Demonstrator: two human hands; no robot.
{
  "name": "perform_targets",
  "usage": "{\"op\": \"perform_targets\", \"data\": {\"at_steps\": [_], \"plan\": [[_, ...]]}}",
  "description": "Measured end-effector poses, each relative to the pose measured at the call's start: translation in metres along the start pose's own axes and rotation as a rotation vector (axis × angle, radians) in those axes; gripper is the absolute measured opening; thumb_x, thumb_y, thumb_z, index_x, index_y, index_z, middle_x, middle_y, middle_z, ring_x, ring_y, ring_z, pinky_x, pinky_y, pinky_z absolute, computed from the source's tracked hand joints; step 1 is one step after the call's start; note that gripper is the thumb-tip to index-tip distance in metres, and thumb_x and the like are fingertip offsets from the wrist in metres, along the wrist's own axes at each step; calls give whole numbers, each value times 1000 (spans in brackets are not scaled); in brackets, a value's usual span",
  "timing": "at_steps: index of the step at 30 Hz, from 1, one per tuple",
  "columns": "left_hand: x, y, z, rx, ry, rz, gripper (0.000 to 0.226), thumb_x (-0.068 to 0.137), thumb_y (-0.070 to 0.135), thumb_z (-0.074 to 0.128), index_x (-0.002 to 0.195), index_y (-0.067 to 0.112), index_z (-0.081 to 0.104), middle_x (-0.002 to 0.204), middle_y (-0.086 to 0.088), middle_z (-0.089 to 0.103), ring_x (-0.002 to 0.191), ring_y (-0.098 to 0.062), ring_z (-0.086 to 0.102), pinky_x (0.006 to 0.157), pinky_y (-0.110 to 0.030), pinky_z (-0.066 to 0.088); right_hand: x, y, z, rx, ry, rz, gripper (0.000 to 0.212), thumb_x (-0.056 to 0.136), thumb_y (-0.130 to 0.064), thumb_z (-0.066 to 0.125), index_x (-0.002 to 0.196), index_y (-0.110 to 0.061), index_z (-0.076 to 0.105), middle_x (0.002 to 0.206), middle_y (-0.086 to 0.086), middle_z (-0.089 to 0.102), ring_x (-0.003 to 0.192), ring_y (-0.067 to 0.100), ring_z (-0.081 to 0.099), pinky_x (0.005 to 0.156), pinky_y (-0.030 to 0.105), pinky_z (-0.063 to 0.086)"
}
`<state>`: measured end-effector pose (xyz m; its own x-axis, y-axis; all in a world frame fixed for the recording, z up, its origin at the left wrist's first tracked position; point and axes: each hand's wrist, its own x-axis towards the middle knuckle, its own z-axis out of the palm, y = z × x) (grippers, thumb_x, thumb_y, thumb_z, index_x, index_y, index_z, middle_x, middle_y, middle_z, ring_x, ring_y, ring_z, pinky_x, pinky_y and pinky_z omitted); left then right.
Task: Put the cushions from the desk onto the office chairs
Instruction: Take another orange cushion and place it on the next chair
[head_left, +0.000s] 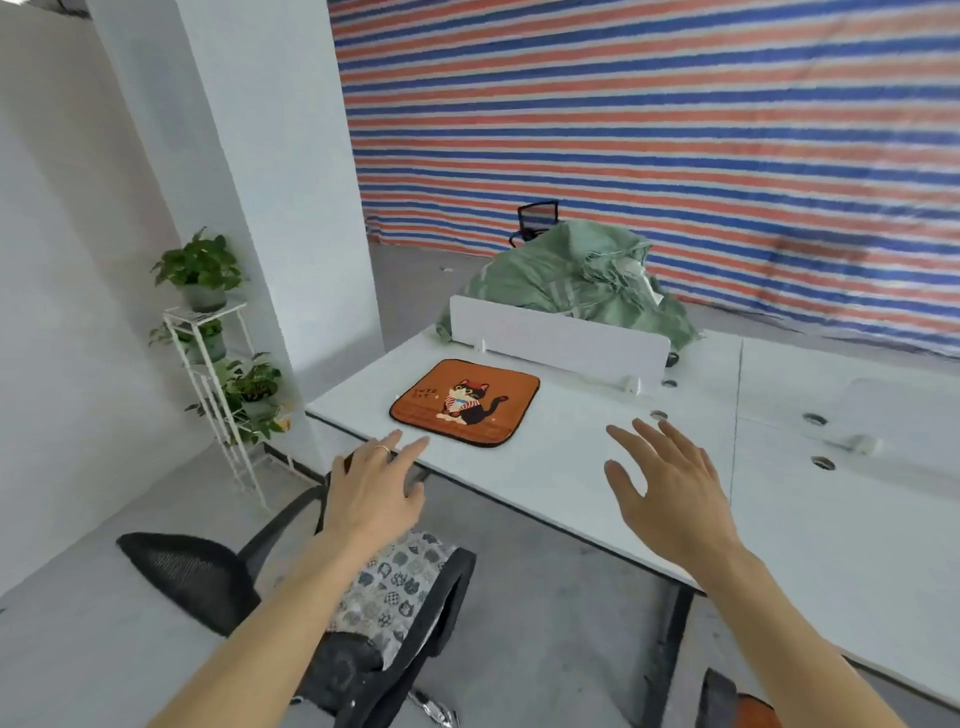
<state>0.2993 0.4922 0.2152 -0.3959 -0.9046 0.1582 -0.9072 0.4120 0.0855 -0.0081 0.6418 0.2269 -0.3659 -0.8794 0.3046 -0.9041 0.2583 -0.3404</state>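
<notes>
An orange cushion (465, 403) with a cat picture lies flat on the white desk (561, 467), near its left end. My left hand (371, 488) hovers open just short of the cushion's near left corner, over the desk edge. My right hand (667, 486) is open above the bare desk, to the right of the cushion. Below my left arm stands a black office chair (208, 577) with a grey cat-patterned cushion (400, 577) on its seat. At the bottom right an orange patch (756, 712) shows beside a dark edge; I cannot tell what it is.
A low white divider panel (561, 340) stands behind the cushion. A green sack pile (571, 286) and another black chair (537, 218) lie beyond the desk. A white plant rack (218, 374) with potted plants stands at the left by a pillar.
</notes>
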Motion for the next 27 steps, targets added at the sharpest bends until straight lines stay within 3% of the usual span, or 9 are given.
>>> {"op": "perform_targets", "data": {"at_steps": [5, 17, 27], "plan": [[103, 42, 52, -10, -63, 99, 62, 97, 49, 44, 154, 47, 21, 165, 6, 20, 151, -20, 20, 118, -54, 24, 66, 41, 44, 5, -40, 87, 52, 103, -55, 35, 155, -45, 34, 165, -11, 28, 156, 17, 10, 126, 44, 12], [265, 71, 185, -55, -343, 96, 59, 98, 45, 44, 154, 44, 24, 165, 5, 20, 151, -20, 17, 120, -54, 17, 211, 118, 178, -15, -317, 214, 50, 105, -51, 29, 155, -44, 31, 166, -9, 25, 157, 19, 6, 125, 44, 10], [356, 70, 334, -74, -687, 112, 62, 99, 38, 44, 156, 40, 21, 167, 0, 13, 153, -23, 11, 120, -54, 17, 233, 170, 329, -74, -794, 445, 51, 106, -47, 27, 157, -40, 27, 169, -7, 18, 157, 22, 5, 125, 45, 10]]}}
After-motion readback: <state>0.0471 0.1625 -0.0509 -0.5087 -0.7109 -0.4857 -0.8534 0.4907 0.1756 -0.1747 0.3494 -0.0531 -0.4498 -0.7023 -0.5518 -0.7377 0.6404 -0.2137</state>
